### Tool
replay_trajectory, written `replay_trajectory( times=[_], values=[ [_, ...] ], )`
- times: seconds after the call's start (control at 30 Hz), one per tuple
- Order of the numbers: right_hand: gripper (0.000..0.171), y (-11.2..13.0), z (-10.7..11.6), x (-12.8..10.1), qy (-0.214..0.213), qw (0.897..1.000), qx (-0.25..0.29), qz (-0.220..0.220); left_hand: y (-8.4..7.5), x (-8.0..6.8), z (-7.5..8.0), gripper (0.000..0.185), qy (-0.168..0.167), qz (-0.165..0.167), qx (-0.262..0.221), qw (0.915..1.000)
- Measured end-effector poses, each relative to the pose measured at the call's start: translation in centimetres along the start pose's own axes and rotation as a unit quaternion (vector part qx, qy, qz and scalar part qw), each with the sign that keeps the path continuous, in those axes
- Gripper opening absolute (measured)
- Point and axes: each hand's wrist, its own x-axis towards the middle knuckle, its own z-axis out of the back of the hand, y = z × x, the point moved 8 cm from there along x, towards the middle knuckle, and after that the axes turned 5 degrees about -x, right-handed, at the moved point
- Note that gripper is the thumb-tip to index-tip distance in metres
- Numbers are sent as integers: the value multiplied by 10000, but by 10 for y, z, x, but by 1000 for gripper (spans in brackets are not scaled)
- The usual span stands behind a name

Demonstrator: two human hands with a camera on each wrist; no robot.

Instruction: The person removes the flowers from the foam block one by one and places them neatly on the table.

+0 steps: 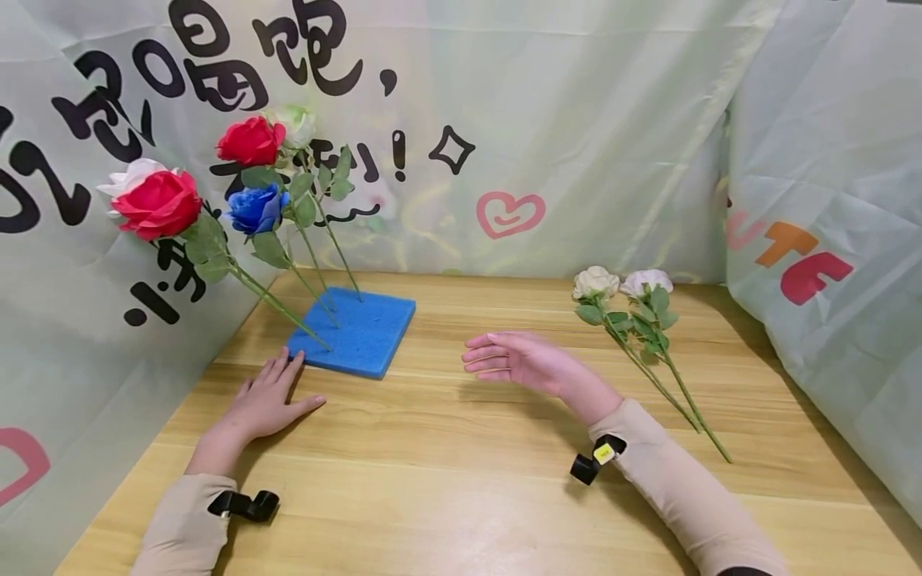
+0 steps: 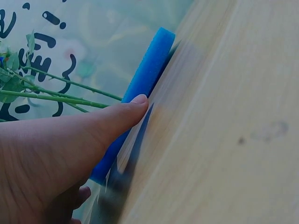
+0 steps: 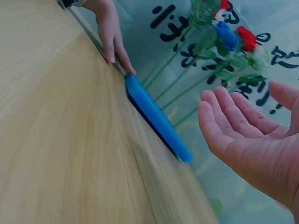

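Observation:
A flat blue foam block (image 1: 378, 324) lies on the table, with several artificial roses standing in it on leaning green stems. Among them are a front red rose (image 1: 157, 206), a blue rose (image 1: 255, 210), a rear red rose (image 1: 250, 141) and a pale green rose (image 1: 297, 126); a whitish bloom (image 1: 133, 172) is partly hidden. My left hand (image 1: 262, 404) rests on the table, fingers straight, fingertips at the foam's near left corner. Held above the table between the foam and the loose flowers, my right hand (image 1: 529, 364) has relaxed fingers and nothing in it.
A cream rose (image 1: 595, 282) and a pale lilac rose (image 1: 646, 282) lie side by side at the right of the wooden table (image 1: 432, 472), stems toward me. Printed cloth (image 1: 598, 120) hangs behind the table and along both sides.

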Motion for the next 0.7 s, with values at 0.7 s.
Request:
replay_trajectory(
  times=[0.7],
  values=[
    [49,4,-57,72,153,9998,-63,96,-1,0,0,100,-24,29,55,10000]
  ],
)
